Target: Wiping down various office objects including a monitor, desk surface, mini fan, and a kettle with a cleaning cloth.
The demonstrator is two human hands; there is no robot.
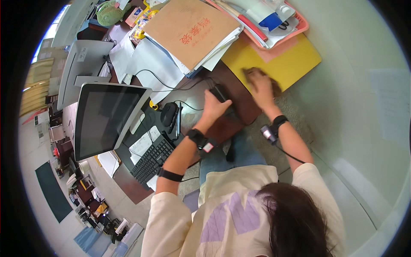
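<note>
At the desk's edge, my left hand (213, 105) is closed round a small black box-like object (220, 91), its thumb lying along the near side. What exactly the object is does not show. My right hand (262, 88) presses down on a brown cloth (275, 88), which is blurred by motion and bunched under the fingers. This cloth lies over the near part of a flat yellow folder (299, 61). Bare dark red desk surface (239, 96) shows between the two hands.
A thick stack of papers topped by a brown envelope (192, 32) stands beyond my hands. An orange basket (302, 25) of stationery rests on the folder. Leftward are a monitor (109, 115), a keyboard (153, 159), a black mouse (168, 114) and loose cables. A pale wall (359, 85) rises at right.
</note>
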